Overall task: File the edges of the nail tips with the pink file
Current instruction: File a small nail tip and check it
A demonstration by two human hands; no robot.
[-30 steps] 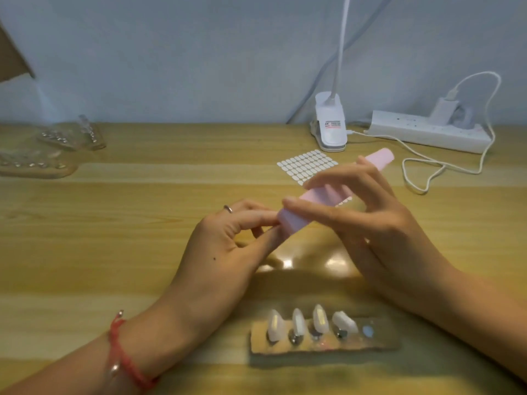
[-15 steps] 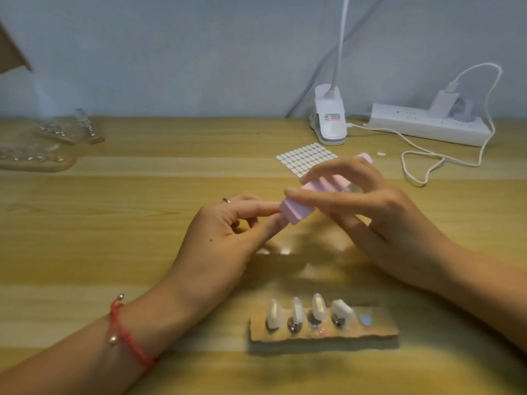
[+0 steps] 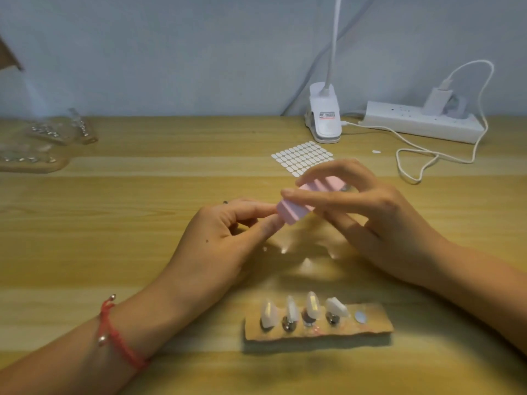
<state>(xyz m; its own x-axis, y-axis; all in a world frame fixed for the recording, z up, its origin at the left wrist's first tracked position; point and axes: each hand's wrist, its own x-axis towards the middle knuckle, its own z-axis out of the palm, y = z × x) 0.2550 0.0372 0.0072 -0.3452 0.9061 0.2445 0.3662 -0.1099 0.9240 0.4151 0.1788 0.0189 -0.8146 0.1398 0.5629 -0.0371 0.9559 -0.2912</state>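
My right hand (image 3: 368,212) grips the pink file (image 3: 296,213) between thumb and fingers, its near end pointing left. My left hand (image 3: 225,240) pinches something small between thumb and forefinger right against the file's near end; the nail tip itself is hidden by the fingertips. In front of me a brown holder strip (image 3: 368,326) carries several pale nail tips (image 3: 288,310) standing on small metal studs, with one bare spot at its right end.
A sheet of small white stickers (image 3: 302,158) lies behind the hands. A white clip lamp (image 3: 325,121), a power strip (image 3: 419,124) and a looping white cable (image 3: 422,163) sit at the back right. More holders with studs (image 3: 37,149) lie at the far left.
The pink file has slid back toward my right hand along the pinched piece, so less of it sticks out on the far side. My left hand has stayed in place.
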